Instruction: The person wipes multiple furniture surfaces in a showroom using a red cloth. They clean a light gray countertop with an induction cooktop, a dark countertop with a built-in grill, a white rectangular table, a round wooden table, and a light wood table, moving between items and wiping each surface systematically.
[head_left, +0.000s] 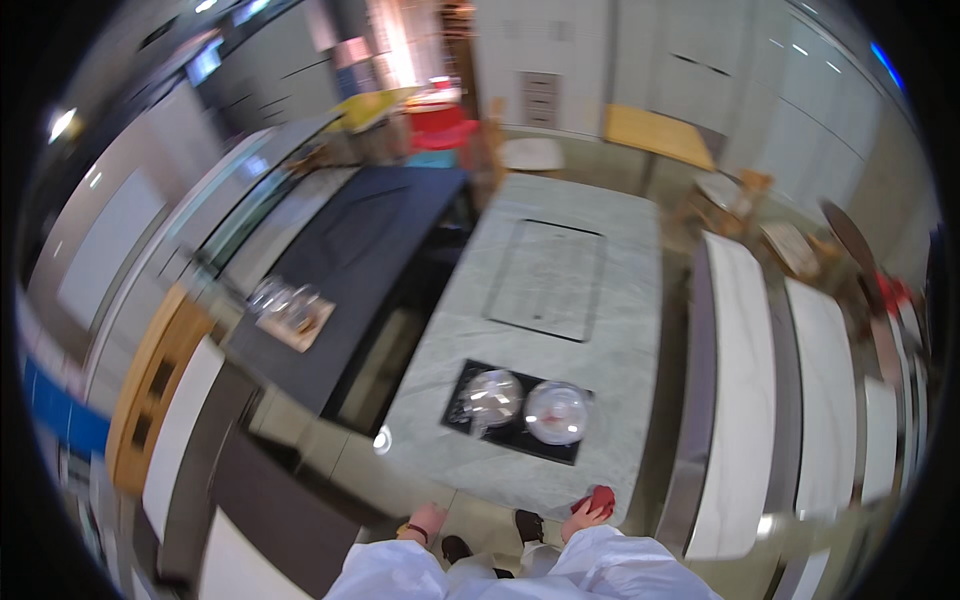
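My right hand (586, 517) is closed on a red cloth (602, 500) at the near right corner of a pale grey marble-look table (450, 420). My left hand (429, 518) hangs beyond the table's near edge, over the floor, with a dark red band and a yellowish one at the wrist; no object shows in it, and its fingers are blurred. On the table a black double hob (514, 445) carries a glass kettle (492, 397) on the left and a round glass pot (556, 412) on the right. A dark rectangular outline (547, 281) lies farther up the tabletop.
To the left stands a dark table (337, 247) with a wooden tray (300, 330) of glassware. Several white marble-look tabletops (739, 397) stand at the right. Chairs, a red stool (439, 127) and a yellow-topped table (656, 135) are at the back. Brown and white furniture is at the near left.
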